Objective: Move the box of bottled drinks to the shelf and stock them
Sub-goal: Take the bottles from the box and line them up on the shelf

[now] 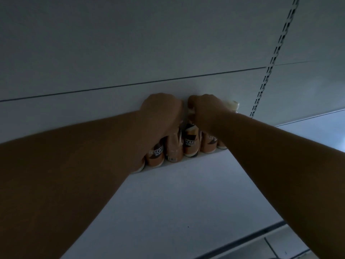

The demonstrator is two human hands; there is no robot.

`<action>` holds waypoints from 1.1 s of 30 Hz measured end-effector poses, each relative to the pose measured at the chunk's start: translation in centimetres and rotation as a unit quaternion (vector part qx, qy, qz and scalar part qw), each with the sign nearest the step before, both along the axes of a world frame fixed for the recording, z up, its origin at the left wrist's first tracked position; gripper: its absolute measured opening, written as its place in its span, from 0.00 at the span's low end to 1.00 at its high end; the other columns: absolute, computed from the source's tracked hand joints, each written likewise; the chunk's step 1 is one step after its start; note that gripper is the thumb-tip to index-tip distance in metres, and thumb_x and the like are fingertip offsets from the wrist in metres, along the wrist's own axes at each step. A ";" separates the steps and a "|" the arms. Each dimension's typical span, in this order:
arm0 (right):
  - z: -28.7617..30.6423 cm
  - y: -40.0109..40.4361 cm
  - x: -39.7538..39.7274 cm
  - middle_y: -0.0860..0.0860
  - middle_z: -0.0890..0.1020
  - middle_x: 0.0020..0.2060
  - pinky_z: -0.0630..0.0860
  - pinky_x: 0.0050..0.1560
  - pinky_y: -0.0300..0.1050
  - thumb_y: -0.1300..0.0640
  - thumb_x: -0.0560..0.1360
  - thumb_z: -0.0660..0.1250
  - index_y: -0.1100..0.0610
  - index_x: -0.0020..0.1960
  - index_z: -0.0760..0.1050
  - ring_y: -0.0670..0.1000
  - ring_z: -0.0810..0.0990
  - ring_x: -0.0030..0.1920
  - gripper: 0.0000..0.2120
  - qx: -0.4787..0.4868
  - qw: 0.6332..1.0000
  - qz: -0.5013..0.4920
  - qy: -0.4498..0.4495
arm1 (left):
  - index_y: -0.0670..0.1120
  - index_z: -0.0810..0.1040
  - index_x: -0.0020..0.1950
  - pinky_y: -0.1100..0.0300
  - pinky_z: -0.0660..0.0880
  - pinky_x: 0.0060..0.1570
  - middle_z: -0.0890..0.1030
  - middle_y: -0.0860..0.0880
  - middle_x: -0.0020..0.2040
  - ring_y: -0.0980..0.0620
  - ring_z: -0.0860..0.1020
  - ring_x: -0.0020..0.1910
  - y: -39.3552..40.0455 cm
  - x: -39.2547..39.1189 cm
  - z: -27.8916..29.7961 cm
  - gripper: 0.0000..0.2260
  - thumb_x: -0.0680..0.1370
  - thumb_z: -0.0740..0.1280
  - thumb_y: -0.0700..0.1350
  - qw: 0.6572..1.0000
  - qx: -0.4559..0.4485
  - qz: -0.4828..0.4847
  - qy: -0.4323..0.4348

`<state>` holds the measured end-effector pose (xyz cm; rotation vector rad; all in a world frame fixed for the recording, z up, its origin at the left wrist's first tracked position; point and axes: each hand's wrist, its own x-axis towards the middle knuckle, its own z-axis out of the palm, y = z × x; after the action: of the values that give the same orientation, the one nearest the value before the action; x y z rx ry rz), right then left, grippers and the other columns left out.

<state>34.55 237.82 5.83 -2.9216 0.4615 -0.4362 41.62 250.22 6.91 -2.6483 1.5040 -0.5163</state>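
Several orange-and-brown bottled coffee drinks stand in a row at the back of a white shelf, against its back panel. My left hand is closed over the top of a bottle near the row's middle. My right hand grips the top of the neighbouring bottle just to the right. Further right a cream bottle cap shows behind my right wrist. My forearms hide the row's ends. No box is in view.
The white back panel fills the upper view, with a slotted metal upright on the right. The shelf's dark front edge runs along the lower right.
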 end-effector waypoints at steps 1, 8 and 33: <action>0.3 0.0 0.0 0.57 0.78 0.48 0.73 0.43 0.47 0.58 0.74 0.65 0.57 0.56 0.73 0.55 0.77 0.46 0.11 0.002 1.000 0.003 0.006 | 0.43 0.78 0.54 0.54 0.66 0.40 0.80 0.42 0.50 0.42 0.77 0.47 0.0 0.1 0.1 0.11 0.76 0.66 0.48 0.999 0.000 -0.004 0.035; 1.4 0.1 0.5 0.55 0.78 0.52 0.69 0.42 0.45 0.60 0.73 0.67 0.55 0.59 0.72 0.54 0.75 0.48 0.14 -0.016 0.998 0.013 0.063 | 0.44 0.75 0.64 0.52 0.72 0.54 0.77 0.42 0.60 0.42 0.76 0.57 0.3 0.7 0.7 0.16 0.77 0.63 0.42 0.990 0.004 -0.018 0.142; 0.8 -0.4 1.1 0.57 0.79 0.51 0.66 0.43 0.44 0.60 0.74 0.63 0.58 0.57 0.74 0.56 0.76 0.52 0.12 -0.056 0.996 0.055 0.053 | 0.42 0.76 0.62 0.51 0.74 0.56 0.77 0.42 0.59 0.42 0.77 0.56 0.0 0.7 -0.3 0.13 0.77 0.63 0.41 0.994 -0.029 0.004 0.105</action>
<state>35.68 237.39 6.66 -3.0704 0.2953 -0.3021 42.31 250.23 6.63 -2.8296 1.5522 -0.2931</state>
